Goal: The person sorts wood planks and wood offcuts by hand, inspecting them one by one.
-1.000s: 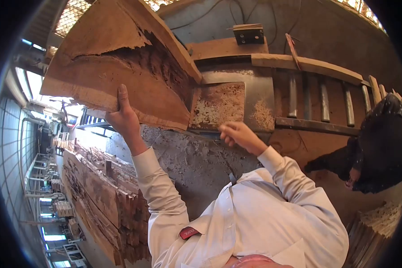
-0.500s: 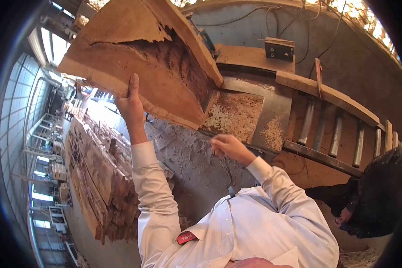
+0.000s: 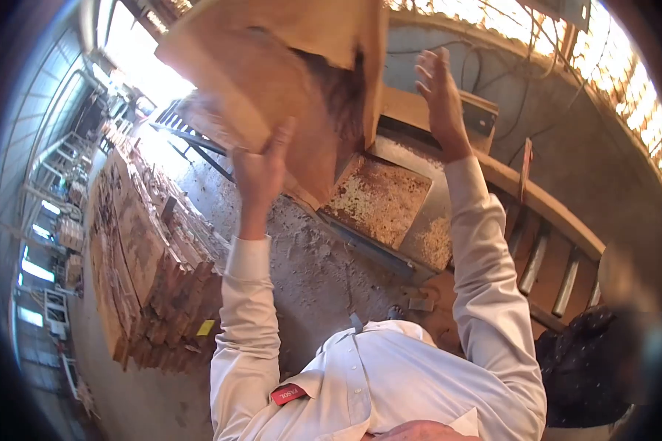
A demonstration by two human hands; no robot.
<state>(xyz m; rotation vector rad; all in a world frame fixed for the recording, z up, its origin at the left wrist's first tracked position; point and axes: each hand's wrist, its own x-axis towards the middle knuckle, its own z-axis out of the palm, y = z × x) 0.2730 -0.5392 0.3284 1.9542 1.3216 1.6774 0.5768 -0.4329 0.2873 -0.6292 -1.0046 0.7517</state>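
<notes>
Left hand [image 3: 261,173] apparently grasps a blurred, broad brown wooden slab [image 3: 272,81]; right hand [image 3: 443,103], released, is raised beside it; pale sawdust [image 3: 435,239] lies on the grey metal bed [image 3: 432,195].

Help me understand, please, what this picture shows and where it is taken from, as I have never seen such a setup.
There is no robot here: a camera worn on a person's head looks forward and down, so their pale shirt fills the bottom of the picture.

The left hand grips the edge of a large wooden slab, its thumb on the near face. The slab has a dark, ragged hollow. The right hand is raised, open and holding nothing.

Beyond is a metal worktable with crumbly debris, probably sawdust, on it. Metal rollers line up to its right. Stacked boards stand at left, and another person in dark clothing is at right.
</notes>
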